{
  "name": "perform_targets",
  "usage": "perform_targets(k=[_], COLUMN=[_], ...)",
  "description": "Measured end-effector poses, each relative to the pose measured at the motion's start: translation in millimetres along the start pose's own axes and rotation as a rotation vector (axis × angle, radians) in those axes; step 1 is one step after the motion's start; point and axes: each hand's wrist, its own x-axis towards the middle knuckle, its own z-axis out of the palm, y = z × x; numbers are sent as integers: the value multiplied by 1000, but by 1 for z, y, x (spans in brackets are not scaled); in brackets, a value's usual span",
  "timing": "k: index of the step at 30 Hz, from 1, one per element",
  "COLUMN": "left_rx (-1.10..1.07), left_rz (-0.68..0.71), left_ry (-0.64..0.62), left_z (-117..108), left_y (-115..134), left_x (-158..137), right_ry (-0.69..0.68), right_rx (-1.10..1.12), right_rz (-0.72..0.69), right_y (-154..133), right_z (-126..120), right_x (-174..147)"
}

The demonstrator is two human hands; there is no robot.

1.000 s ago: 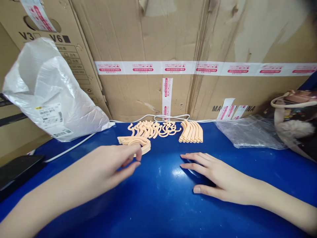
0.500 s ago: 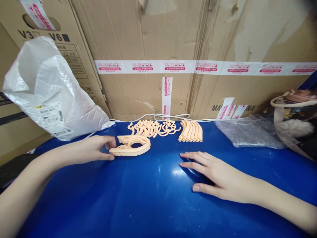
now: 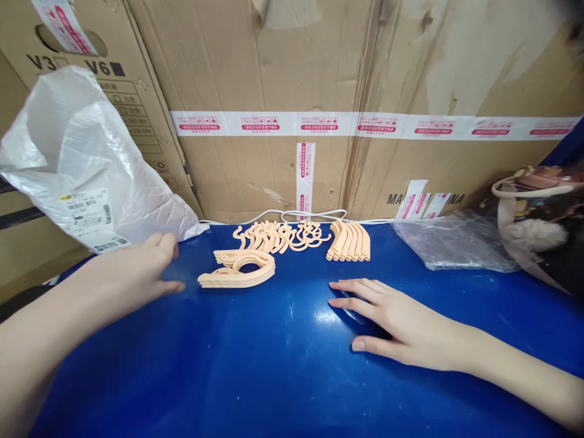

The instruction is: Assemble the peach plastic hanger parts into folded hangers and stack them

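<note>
The left box (image 3: pixel 121 36) reads "V3" and "V6"; the back box (image 3: pixel 319 67), "MA…NA". Stacked, curved peach pieces (image 3: pixel 246 278) lie on the table (image 3: pixel 274 365) beside the left hand (image 3: pixel 137 264). Both it and the right hand (image 3: pixel 392 316) have fingers parted, empty.

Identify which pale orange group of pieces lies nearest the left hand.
The stack with the rounded opening, in front of the hook pile. That pile and the row of curved bars lie farther from the left hand.
</note>
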Motion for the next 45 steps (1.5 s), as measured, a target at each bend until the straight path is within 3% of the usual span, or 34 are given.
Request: perform_targets(k=[2,4,7,10,13,16,17,22,31,38,41,45], left_rx=[94,67,-85,-128,-140,-135,-135,-153,-209,-253,-270,-323], left_rz=[41,239,473,556,549,538,534,516,516,494,473,382], left_ry=[66,71,-94,-281,-332,-284,-261,-227,-217,-243,-257,-260], left_z=[3,15,43,66,74,77,78,87,87,84,82,77], left_y=[32,72,121,142,144,143,143,140,138,138,138,138], left_x=[1,0,-8,-18,-21,-20,-20,-22,-24,-23,-24,-27], right_ry=[2,-1,-18,103,213,181,171,181,243,302,328,233], right_rx=[9,22,48,-17,-187,-261,-265,-231,-96,-90,-96,-62], right_rz=[5,7,-8,58,220,577,640,786,837,827,743,520], right_y=[-1,-1,2,17,46,79,89,121,132,125,104,47], right_z=[0,-2,-12,-28,-42,-47,-47,-37,-27,-38,-46,-38], right_x=[0,0,-2,0,9,25,31,55,61,55,44,26])
